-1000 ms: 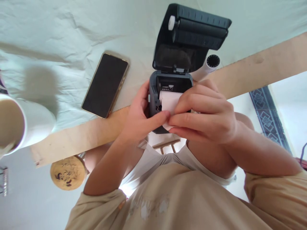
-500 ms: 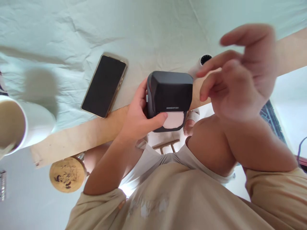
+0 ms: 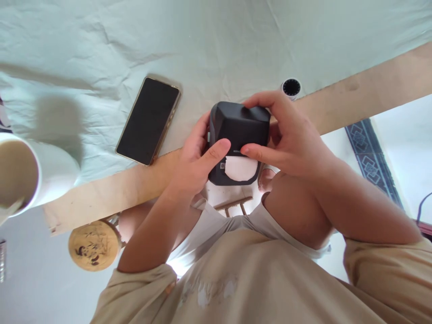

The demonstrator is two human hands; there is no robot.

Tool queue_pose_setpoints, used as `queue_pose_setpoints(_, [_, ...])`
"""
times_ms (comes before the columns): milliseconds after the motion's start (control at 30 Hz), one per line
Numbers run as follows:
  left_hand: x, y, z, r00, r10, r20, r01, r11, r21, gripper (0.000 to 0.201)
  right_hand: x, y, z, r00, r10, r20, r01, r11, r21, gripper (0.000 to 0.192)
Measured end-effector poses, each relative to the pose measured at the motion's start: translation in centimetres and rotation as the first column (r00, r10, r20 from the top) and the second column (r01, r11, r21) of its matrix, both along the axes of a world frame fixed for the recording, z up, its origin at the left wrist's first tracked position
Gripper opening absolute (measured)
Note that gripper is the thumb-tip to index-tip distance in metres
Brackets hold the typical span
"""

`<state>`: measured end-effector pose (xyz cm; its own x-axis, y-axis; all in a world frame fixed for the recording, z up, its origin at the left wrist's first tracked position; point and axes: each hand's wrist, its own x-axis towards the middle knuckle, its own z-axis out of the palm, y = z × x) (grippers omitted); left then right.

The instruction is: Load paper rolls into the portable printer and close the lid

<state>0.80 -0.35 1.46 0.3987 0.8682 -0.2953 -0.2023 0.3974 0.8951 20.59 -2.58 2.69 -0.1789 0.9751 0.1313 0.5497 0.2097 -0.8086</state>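
Note:
A black label printer [image 3: 241, 123] is held between both hands over the table's near edge. My left hand [image 3: 197, 166] grips its left side, with the thumb lying on the front face. My right hand [image 3: 290, 135] has closed around the right side, fingers over the top edge and thumb on the front near the small lettering. Below the thumbs, a white rounded label [image 3: 240, 168] covers the lower front of the printer. The fingers behind the printer are hidden.
A phone [image 3: 148, 120] lies face up on the pale green cloth [image 3: 216, 40]. A white cup [image 3: 54, 173] stands at the left edge, and a small white tube with a dark opening [image 3: 290, 87] is beyond my right hand. A round wooden stool [image 3: 94, 245] is below left.
My right hand has come in from the right and taken hold of the printer. My left thumb has moved up off the white label onto the black front.

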Motion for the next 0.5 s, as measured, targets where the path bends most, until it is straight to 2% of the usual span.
queue_pose_setpoints(100, [0.0,0.0,0.0,1.0,-0.003,0.003,0.003,1.0,0.006,0.051,-0.1,0.1,-0.2,1.0,0.0,-0.008,0.0,1.0,0.022,0.051])
queue_pose_setpoints(333, [0.5,0.5,-0.3,0.978,0.092,0.185,-0.09,0.996,-0.02,0.023,0.1,-0.5,0.2,0.999,-0.016,-0.033,0.023,0.974,0.223,0.033])
queue_pose_setpoints(400, [0.6,0.5,-0.4,0.98,0.087,0.181,-0.085,0.996,-0.021,0.02,0.3,-0.8,0.2,0.999,-0.017,-0.051,0.028,0.975,0.219,0.036])
queue_pose_setpoints(500, [0.4,0.4,-0.4,0.983,0.089,0.159,-0.09,0.996,-0.002,0.022,0.5,-1.0,0.1,0.997,0.041,-0.068,-0.027,0.978,0.205,0.052])
